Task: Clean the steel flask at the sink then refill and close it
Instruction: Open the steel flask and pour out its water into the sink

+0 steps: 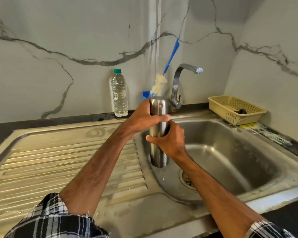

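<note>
Two hands grip the cylindrical brushed-steel flask (159, 155), held upright above the stainless sink basin (230, 152): left hand (143, 117) curled round its upper part, right hand (170, 140) round its middle. Possibly inverted; its mouth is indistinct. A chrome tap (177, 79) stands behind.

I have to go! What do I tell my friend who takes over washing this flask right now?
Left hand grips the steel flask near its top; right hand grips its middle. The flask is held upright over the sink. The brush stands behind it, the water bottle on the counter. No water shows at the tap. Washing likely under way; refilling and closing are left.
</note>
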`<state>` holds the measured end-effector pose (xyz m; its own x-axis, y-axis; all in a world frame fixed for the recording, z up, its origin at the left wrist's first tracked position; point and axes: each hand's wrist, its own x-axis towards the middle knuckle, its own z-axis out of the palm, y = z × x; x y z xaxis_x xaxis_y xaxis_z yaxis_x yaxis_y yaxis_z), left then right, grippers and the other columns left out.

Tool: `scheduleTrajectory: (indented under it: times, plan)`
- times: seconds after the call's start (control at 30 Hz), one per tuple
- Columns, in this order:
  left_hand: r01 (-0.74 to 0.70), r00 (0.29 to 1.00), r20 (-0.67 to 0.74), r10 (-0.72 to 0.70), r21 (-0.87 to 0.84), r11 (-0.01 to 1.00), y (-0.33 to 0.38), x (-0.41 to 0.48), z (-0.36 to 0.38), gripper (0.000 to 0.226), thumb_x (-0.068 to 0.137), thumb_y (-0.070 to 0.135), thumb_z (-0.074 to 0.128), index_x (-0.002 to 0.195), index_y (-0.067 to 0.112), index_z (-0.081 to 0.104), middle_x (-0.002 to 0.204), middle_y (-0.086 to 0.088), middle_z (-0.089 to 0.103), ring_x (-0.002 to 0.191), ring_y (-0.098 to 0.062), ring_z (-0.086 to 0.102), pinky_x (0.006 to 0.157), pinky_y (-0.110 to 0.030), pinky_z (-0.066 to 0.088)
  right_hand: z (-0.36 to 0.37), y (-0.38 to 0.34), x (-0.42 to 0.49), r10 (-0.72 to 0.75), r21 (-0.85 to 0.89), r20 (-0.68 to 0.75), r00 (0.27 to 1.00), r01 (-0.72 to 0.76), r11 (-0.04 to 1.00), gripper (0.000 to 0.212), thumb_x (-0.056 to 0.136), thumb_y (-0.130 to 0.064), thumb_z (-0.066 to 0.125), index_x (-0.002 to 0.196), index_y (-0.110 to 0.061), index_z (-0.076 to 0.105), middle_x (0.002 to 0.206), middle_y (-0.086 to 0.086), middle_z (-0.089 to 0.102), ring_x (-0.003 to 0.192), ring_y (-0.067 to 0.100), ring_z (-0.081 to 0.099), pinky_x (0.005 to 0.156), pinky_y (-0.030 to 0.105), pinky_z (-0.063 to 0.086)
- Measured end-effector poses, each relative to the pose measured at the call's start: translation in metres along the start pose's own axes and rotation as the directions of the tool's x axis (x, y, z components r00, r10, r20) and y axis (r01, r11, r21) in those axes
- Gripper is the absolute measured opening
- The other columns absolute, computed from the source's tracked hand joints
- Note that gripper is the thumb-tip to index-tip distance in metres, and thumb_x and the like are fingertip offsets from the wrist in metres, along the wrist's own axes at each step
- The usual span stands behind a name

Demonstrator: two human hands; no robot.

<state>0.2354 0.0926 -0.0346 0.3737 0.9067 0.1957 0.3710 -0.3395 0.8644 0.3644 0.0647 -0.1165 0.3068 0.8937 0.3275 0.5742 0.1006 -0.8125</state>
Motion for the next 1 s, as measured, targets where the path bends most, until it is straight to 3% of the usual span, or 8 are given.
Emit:
scheduleTrajectory:
  times: [0.13,0.33,0.43,0.5,0.6,0.73,0.9,1.0]
  plan:
    - [-0.013,0.997,0.078,0.018,-0.070,0.997,-0.004,0.006,-0.011,0.049,0.086,0.012,0.081,0.130,0.016,0.061,0.118,0.004,0.073,0.108,-0.008,0.069,0.101,-0.034,0.055,-0.005,0.000,0.002,0.027,-0.005,-0.048,0.998,-0.027,1.000,0.067,0.054,-0.043,0.095,0.109,-0.023,0.062,0.091,-0.011,0.069,0.080,0.006,0.066,0.060,0.009,0.046]
    - [0.018,0.966,-0.256,-0.021,-0.016,1.000,-0.006,0.002,0.001,0.049,0.053,0.047,0.098,0.090,0.027,0.073,0.085,0.011,0.076,0.078,-0.001,0.072,0.074,-0.022,0.059,-0.003,0.004,0.001,0.009,-0.022,-0.039,0.999,-0.010,1.000,0.075,0.055,-0.043,0.095,0.118,-0.020,0.061,0.101,-0.007,0.071,0.087,0.011,0.068,0.074,0.021,0.055]
    - [0.117,0.940,-0.324,-0.105,0.019,0.993,-0.006,0.002,0.005,0.084,0.042,0.072,0.090,0.105,0.020,0.067,0.093,0.010,0.072,0.085,-0.007,0.070,0.069,-0.022,0.055,0.002,0.001,0.000,-0.004,-0.025,0.003,1.000,0.004,1.000,0.078,0.057,-0.042,0.095,0.122,-0.018,0.059,0.108,-0.004,0.070,0.093,0.015,0.068,0.081,0.029,0.059]
    - [0.116,0.936,-0.336,-0.107,0.007,0.993,-0.005,0.001,0.006,0.090,0.052,0.069,0.090,0.116,0.020,0.048,0.100,0.012,0.061,0.088,-0.003,0.062,0.069,-0.021,0.050,0.004,-0.001,0.000,-0.014,-0.036,0.019,1.000,0.014,0.999,0.076,0.057,-0.044,0.094,0.119,-0.018,0.060,0.105,-0.003,0.071,0.090,0.015,0.069,0.080,0.033,0.061]
    - [0.042,0.987,-0.155,-0.048,-0.041,0.998,-0.004,-0.001,0.005,0.081,0.075,0.050,0.086,0.134,0.027,0.034,0.108,0.016,0.056,0.098,-0.001,0.061,0.083,-0.023,0.051,0.002,0.001,-0.001,-0.011,-0.021,0.016,1.000,0.012,1.000,0.074,0.055,-0.044,0.094,0.115,-0.019,0.061,0.099,-0.007,0.070,0.086,0.013,0.069,0.077,0.034,0.062]
    - [0.015,0.992,0.124,0.010,-0.200,0.980,-0.009,0.000,-0.011,0.046,0.090,0.013,0.076,0.133,0.016,0.059,0.119,-0.001,0.072,0.110,-0.013,0.069,0.097,-0.028,0.055,-0.003,0.006,0.000,0.011,0.035,0.003,1.000,-0.011,0.999,0.077,0.055,-0.037,0.097,0.121,-0.017,0.062,0.107,-0.002,0.073,0.092,0.013,0.070,0.079,0.026,0.059]
    - [-0.058,0.959,-0.279,0.046,-0.034,0.998,-0.010,0.003,-0.002,0.053,0.055,0.050,0.097,0.095,0.023,0.073,0.088,0.009,0.077,0.082,-0.005,0.074,0.073,-0.020,0.060,-0.006,0.008,0.006,0.024,-0.012,-0.015,1.000,-0.024,1.000,0.072,0.053,-0.040,0.096,0.113,-0.020,0.062,0.103,-0.003,0.072,0.088,0.014,0.069,0.077,0.028,0.059]
    - [0.002,0.953,-0.302,-0.003,-0.006,1.000,-0.002,0.001,0.004,0.075,0.055,0.067,0.091,0.108,0.022,0.062,0.095,0.012,0.071,0.088,-0.005,0.070,0.069,-0.021,0.056,0.001,0.004,0.004,-0.007,-0.029,0.018,1.000,0.007,1.000,0.072,0.051,-0.045,0.095,0.111,-0.021,0.062,0.099,-0.003,0.071,0.088,0.016,0.069,0.079,0.039,0.062]
